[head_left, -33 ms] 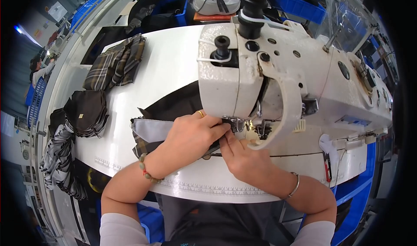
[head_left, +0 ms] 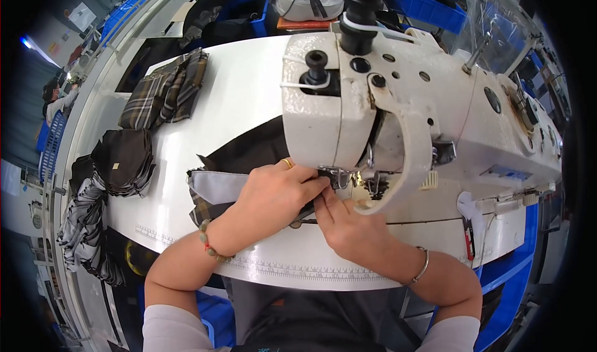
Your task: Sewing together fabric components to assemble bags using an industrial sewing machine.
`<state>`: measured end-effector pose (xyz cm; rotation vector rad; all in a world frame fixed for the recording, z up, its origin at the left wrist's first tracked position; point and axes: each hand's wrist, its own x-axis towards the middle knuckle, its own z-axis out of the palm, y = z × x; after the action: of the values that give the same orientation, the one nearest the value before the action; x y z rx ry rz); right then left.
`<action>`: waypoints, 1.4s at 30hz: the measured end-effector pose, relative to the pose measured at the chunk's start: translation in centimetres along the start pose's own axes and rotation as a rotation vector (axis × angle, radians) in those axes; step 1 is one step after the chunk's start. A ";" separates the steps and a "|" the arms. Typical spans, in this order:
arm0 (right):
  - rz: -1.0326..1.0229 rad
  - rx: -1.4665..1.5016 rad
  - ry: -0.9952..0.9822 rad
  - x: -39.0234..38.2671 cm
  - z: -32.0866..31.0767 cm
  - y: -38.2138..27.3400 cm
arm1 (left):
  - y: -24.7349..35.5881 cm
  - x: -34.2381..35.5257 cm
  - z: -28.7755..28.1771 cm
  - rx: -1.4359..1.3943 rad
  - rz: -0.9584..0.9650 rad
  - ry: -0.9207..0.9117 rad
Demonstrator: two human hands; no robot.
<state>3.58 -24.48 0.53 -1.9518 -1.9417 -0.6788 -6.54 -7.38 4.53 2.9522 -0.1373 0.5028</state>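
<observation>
A white sewing machine [head_left: 314,125] stands over the table, its presser foot and needle area just above my fingertips. Dark fabric [head_left: 252,145] with a pale grey piece [head_left: 217,186] and a plaid edge lies to the left and runs under my hands. My left hand [head_left: 277,190], wearing a ring, is closed with its fingertips pinching the fabric's edge beside the presser foot. Close against it, my right hand [head_left: 351,224] pinches the same edge from the near side. Both hands hide the part of the fabric between them.
Folded plaid fabric [head_left: 165,91] lies at the far left of the white table [head_left: 249,66]. Nearer are a stack of dark pieces [head_left: 124,162] and a grey bundle [head_left: 87,221] hanging over the edge. A red-and-black tool [head_left: 468,239] lies at the right. Another person [head_left: 59,103] is far left.
</observation>
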 end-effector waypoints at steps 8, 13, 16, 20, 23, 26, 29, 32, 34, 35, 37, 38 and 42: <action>-0.031 0.024 -0.071 -0.1 -0.2 0.0 | -0.1 -0.2 1.0 -0.066 -0.048 -0.102; -0.045 0.014 -0.056 -0.4 0.0 0.0 | 0.3 0.3 0.2 -0.061 -0.063 -0.161; -0.036 0.018 -0.066 -0.5 -0.1 -0.1 | 0.2 0.2 0.2 -0.061 -0.055 -0.173; -0.003 -0.036 -0.054 -0.4 0.3 -0.3 | 0.2 0.3 0.0 -0.059 -0.065 -0.132; -0.012 -0.053 -0.041 -0.5 0.4 0.3 | 0.1 0.6 0.4 -0.029 -0.062 -0.103; 0.014 -0.035 -0.056 -0.6 0.6 0.2 | 0.2 0.5 0.4 -0.031 -0.081 -0.109; -0.004 -0.123 0.008 -0.3 0.9 0.3 | 0.1 0.4 0.6 -0.037 -0.078 -0.064; -0.001 -0.114 -0.025 -0.2 0.7 0.4 | 0.1 0.5 0.4 -0.061 -0.107 -0.117; 0.012 -0.099 -0.037 -0.3 0.6 0.4 | 0.1 0.3 0.8 -0.055 -0.098 -0.090; 0.025 -0.082 -0.050 -0.4 0.6 0.4 | 0.0 0.3 1.0 -0.050 -0.090 -0.065; 0.017 -0.082 -0.058 0.0 0.0 0.4 | 0.0 0.1 1.0 -0.024 -0.077 -0.063; 0.007 -0.083 -0.067 0.1 -0.1 0.4 | 0.0 0.0 1.0 0.002 -0.065 -0.060; 0.045 -0.069 -0.108 -0.2 0.2 0.3 | 0.2 0.3 0.9 -0.024 -0.082 -0.101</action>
<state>3.95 -24.56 0.25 -2.1078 -1.9537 -0.6484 -5.96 -7.72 3.87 2.9459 -0.0327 0.3387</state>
